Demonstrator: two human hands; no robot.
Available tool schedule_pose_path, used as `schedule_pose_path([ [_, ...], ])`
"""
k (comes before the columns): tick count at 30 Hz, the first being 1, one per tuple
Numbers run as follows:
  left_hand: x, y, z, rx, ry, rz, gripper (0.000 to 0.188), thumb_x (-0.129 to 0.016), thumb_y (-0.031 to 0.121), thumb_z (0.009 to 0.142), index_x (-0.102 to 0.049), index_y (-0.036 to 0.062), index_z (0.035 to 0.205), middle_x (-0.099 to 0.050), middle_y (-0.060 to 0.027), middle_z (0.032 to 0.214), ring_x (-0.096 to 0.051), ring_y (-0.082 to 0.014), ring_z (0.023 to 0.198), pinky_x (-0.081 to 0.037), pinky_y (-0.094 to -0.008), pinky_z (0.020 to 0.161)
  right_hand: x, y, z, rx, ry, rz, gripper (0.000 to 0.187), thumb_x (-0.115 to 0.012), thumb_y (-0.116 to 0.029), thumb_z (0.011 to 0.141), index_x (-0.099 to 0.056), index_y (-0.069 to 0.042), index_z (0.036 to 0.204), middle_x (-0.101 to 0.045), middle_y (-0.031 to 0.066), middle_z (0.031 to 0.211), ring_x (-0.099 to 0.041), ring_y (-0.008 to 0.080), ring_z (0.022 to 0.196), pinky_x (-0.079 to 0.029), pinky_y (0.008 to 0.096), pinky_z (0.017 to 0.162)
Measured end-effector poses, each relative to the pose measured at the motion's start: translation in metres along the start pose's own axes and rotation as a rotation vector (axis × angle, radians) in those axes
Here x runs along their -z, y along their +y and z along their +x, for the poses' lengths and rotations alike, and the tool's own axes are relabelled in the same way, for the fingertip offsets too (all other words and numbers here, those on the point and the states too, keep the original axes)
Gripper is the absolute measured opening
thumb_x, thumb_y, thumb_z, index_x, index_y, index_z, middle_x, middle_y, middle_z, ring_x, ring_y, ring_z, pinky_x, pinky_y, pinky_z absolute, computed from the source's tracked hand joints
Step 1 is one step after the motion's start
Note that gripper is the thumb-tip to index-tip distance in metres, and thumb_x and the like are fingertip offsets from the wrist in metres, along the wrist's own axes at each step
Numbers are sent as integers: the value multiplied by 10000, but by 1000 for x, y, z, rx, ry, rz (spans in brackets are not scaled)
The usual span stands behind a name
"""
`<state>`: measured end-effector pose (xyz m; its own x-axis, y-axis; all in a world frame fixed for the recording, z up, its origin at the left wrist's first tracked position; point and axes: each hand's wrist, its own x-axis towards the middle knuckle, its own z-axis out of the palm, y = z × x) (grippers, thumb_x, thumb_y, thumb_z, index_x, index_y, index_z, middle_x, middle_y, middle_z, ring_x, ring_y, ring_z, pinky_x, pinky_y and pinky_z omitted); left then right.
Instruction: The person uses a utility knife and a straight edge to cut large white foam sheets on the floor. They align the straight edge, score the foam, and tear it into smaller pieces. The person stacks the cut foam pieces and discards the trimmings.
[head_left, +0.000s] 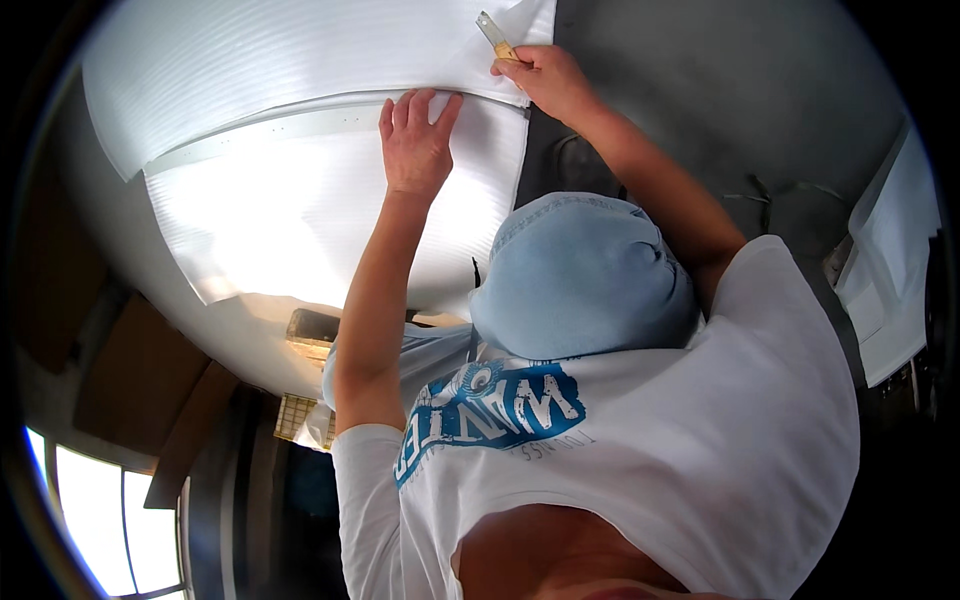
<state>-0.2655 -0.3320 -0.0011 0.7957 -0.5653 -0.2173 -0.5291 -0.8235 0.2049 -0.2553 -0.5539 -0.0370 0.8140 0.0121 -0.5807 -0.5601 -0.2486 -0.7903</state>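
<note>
White ribbed foam sheeting [300, 45] spreads across the upper left, and a second white sheet [340, 190] lies on the near side of a long, slightly curved seam. My left hand [416, 145] rests at this seam, palm down, with fingers spread and fingertips on the sheet edge. To its right, my right hand [545, 80] is closed round a knife [495, 35] with a flat metal blade and a tan grip. The blade points up and left over the far sheet, near its right edge. Whether it touches the sheet I cannot tell.
My bent knee [590, 275] in pale blue trousers is close to the sheets. Grey floor [790, 70] extends right, with a thin dark cord-like piece [762, 200] and white sheeting [890, 270]. Left of me are a wooden block [312, 327], a yellow wire basket [296, 416] and brown boards [140, 380].
</note>
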Motion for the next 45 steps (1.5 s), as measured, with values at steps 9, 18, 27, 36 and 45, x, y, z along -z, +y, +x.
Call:
schedule_pose_path([
  [9, -6, 1, 5, -13, 12, 47, 470, -583, -2, 769, -608, 229, 1178, -515, -47, 1249, -457, -266, 1245, -331, -534, 1056, 6, -4, 20, -182, -83, 76, 264, -637, -283, 894, -738, -49, 959, -534, -28, 695, -456, 81, 658, -373, 271, 611],
  [18, -12, 3, -3, 26, -12, 23, 464, -577, 19, 797, -611, 251, 1197, -494, -71, 1282, -452, -269, 1267, -314, -513, 1087, 7, -8, 23, -184, -106, 115, 264, -615, -264, 903, -732, -37, 967, -588, -15, 812, -475, 89, 752, -388, 253, 695],
  [27, -2, -25, -4, 56, 261, -170, 448, -580, 20, 801, -561, 162, 1225, -532, -83, 1263, -496, -284, 1234, -372, -470, 1051, 34, -28, -7, -308, -209, -50, 255, -603, -284, 907, -708, -61, 969, -435, -52, 649, -432, 70, 618, -389, 286, 532],
  [36, 4, -139, -35, 725, 527, -34, 500, -551, 224, 933, -402, 118, 1399, -369, -138, 1465, -328, -389, 1357, -270, -525, 1102, 44, -199, -59, 45, -369, -484, 275, -492, -207, 965, -553, 20, 822, -539, 121, 597, -533, 223, 546, -400, 372, 540],
  [45, 38, -174, 12, 940, 597, -188, 550, -425, 346, 987, -295, 117, 1469, -238, -115, 1555, -222, -368, 1422, -177, -513, 1153, -154, -303, 90, 645, -381, -1043, 201, -428, -190, 972, -504, -4, 960, -657, 188, 818, -653, 350, 733, -522, 450, 659],
])
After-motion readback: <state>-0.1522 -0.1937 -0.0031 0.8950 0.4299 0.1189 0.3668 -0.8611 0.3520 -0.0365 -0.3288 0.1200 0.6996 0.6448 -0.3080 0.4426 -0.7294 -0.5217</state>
